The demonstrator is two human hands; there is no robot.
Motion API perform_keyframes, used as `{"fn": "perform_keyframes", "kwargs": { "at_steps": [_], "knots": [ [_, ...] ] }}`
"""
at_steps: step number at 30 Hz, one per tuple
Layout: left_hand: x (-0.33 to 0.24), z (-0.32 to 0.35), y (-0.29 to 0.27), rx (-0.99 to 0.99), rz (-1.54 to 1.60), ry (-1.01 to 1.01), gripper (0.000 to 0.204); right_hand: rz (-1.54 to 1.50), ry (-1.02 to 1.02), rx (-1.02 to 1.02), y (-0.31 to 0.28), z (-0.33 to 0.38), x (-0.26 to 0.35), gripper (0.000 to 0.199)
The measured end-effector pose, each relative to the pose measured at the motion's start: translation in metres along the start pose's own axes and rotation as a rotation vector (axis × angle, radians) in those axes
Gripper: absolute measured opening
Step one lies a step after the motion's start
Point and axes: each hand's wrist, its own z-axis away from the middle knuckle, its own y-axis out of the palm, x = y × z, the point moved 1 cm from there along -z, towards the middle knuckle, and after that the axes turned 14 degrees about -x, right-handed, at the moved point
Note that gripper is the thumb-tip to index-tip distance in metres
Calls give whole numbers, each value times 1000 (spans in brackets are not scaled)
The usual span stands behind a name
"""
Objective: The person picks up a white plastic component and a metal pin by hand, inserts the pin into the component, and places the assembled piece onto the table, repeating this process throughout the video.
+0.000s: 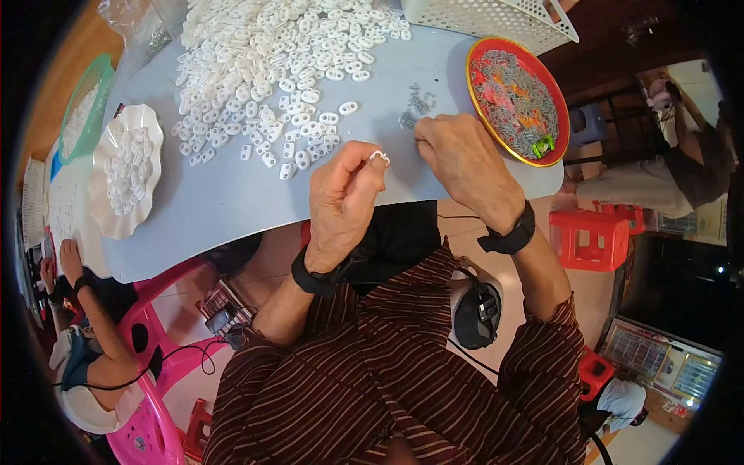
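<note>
Blue-grey table (232,221) bore white two-holed ovals (248,54), gold-rimmed red tray (563,108). Pink chair (159,415), red stool (589,244) stood beyond edge. Right hand (469,167) bunched beside grey pins (419,101), contents indeterminable; left hand (341,198) pinched white piece (380,156) near front edge.

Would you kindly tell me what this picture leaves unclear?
Head view:
- Small white plastic piece: partly covered by left hand.
- Anything the right hand may pinch: hidden behind it.
- Small grey pieces: too tiny for exact shape.
- White perforated plastic basket: cut by top edge.
</note>
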Motion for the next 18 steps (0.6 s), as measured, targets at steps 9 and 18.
{"fn": "perform_keyframes", "kwargs": {
  "at_steps": [9, 18],
  "knots": [
    [2, -2, 1, 70, -51, 57, 8, -94, 44, -67, 3, 6, -1, 9],
    [-1, -3, 4, 170, -88, -44, 11, -1099, 688, -1, 15, 28, 3, 9]
  ]
}}
